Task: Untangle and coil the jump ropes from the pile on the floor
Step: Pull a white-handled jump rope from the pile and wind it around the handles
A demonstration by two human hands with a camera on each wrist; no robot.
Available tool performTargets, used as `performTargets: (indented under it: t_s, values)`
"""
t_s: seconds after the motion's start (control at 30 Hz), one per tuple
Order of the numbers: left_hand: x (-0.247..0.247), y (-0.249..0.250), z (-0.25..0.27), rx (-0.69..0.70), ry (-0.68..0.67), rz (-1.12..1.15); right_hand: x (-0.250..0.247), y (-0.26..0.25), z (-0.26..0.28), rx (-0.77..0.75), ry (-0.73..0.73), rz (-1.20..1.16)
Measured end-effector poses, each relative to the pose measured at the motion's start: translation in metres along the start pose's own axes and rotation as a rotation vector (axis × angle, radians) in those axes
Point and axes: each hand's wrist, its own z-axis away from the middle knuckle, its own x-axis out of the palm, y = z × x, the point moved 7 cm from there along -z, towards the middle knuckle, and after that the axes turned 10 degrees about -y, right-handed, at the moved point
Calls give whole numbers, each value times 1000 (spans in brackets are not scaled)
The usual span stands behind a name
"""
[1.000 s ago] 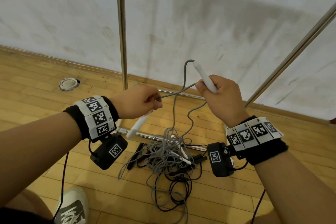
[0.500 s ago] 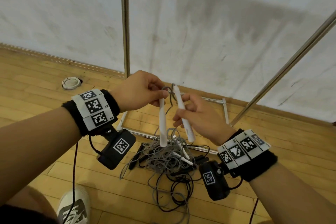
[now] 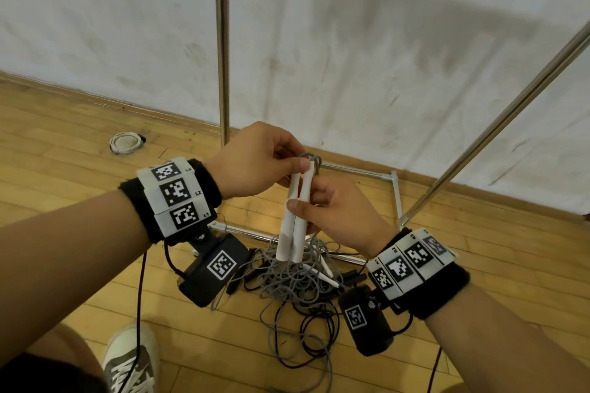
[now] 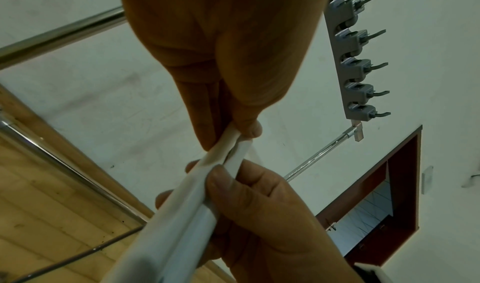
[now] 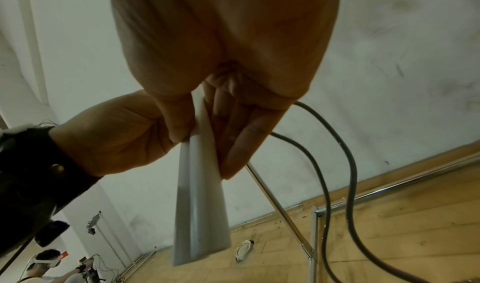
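Observation:
Two white jump-rope handles (image 3: 295,220) hang side by side, nearly upright, above the pile. My left hand (image 3: 255,163) pinches their top ends, where the grey cord (image 3: 311,158) loops out. My right hand (image 3: 332,210) grips both handles (image 4: 187,201) around the middle, thumb across the front. In the right wrist view the paired handles (image 5: 201,205) point down and two strands of grey cord (image 5: 337,164) trail to the floor. The tangled pile of grey and black ropes (image 3: 297,277) lies on the wooden floor below my hands, with other white handles in it.
A steel rack frame stands around the pile: an upright pole (image 3: 222,41), a slanted pole (image 3: 498,124) and floor bars (image 3: 354,169). A round white fitting (image 3: 125,143) sits by the wall. My shoe (image 3: 131,357) is at the lower left. Another person (image 5: 41,267) appears far off.
One second ago my hands held the two handles apart with cord stretched between them. They have come together, and both handles now hang side by side in both hands.

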Motion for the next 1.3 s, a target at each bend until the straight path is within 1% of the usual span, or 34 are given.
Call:
performTargets:
  t_s: [0.17,0.23,0.27,0.33,0.4,0.47,0.5,0.6,0.67,0.73,0.8,0.87,0.9,0.93,1.0,1.03,1.07,1.1,1.17,1.23,1.3]
  values:
    - [2,4,-1,34,0,-12,-3,-2,-1,-2,11,-45]
    - [0,6,-1,41,12,-61,-12,-7,-2,-29,57,-90]
    - [1,6,-2,34,6,-124,-18,-11,-2,-52,92,-116]
    - [7,2,-2,-8,-66,-250,-31,-19,-1,-103,172,-169]
    - [20,-6,0,-53,-199,-324,-43,-25,0,-140,247,-211]
    - [35,-13,1,-75,-333,-296,-51,-28,1,-166,302,-247]
    - [41,-14,2,-74,-363,-236,-53,-29,2,-180,320,-254]
    - [46,-15,1,-59,-349,-30,-54,-30,4,-204,356,-242]
    - [47,-14,1,-38,-342,57,-53,-31,5,-218,373,-255]
    - [45,-11,1,-20,-324,36,-52,-32,5,-234,368,-235]
    - [39,-10,0,-9,-296,-7,-53,-32,5,-225,302,-226]
    - [32,-8,-1,-10,-266,-35,-60,-29,6,-170,229,-182]
    - [28,-8,-2,-17,-253,-45,-66,-26,7,-131,232,-125]
    - [25,-7,-2,-24,-243,-47,-76,-23,10,-98,276,-49]
    - [20,-4,-2,-24,-248,-35,-99,-18,17,-64,447,131]
    - [20,-2,-2,-18,-260,-31,-107,-18,20,-66,521,199]
    - [19,1,-1,-12,-277,-35,-111,-18,21,-84,552,235]
    - [19,3,0,-6,-294,-44,-110,-19,20,-110,531,240]
    - [19,6,1,2,-309,-67,-102,-19,14,-138,410,246]
    - [16,7,1,7,-278,-88,-95,-19,12,-127,331,291]
    - [10,7,1,8,-224,-105,-95,-20,13,-116,307,303]
